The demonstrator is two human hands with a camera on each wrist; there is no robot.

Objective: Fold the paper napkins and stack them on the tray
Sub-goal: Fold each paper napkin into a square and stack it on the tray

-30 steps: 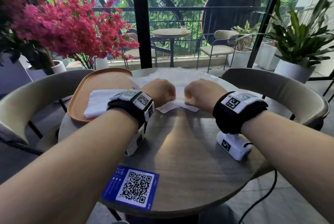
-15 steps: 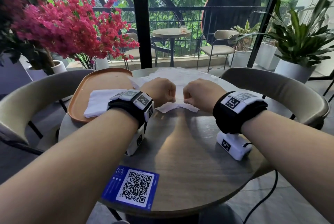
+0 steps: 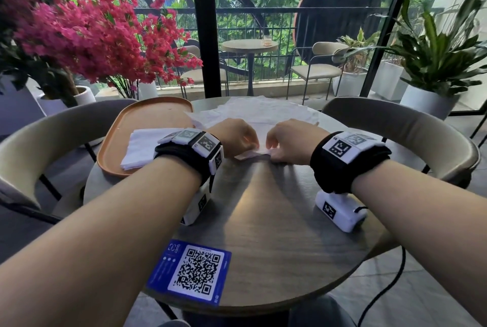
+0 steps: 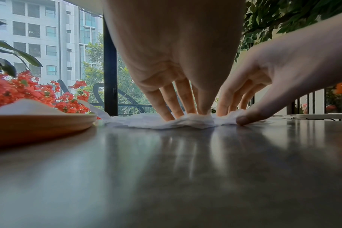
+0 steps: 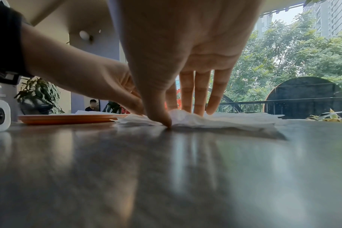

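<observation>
A white paper napkin [image 3: 250, 154] lies at the middle of the round table [image 3: 263, 221], on the near edge of a spread pile of unfolded napkins [image 3: 258, 113]. My left hand [image 3: 234, 139] and right hand [image 3: 287, 142] sit side by side on it, almost touching. In the left wrist view the left hand [image 4: 185, 114] pinches a raised ridge of napkin [image 4: 156, 123] between thumb and fingertips. The right hand [image 5: 178, 118] does the same, thumb down at the napkin's [image 5: 224, 120] near edge. A stack of folded napkins [image 3: 139, 147] lies on the orange tray [image 3: 147, 115] at the left.
A blue QR card [image 3: 192, 274] lies at the table's near edge. Beige chairs [image 3: 52, 137] curve round the table on both sides. A pink flowering plant [image 3: 92, 36] stands at the back left and a green potted plant [image 3: 434, 63] at the back right.
Both hands have slid a little forward and closer together over the napkin. Less of its near edge shows in front of them than before.
</observation>
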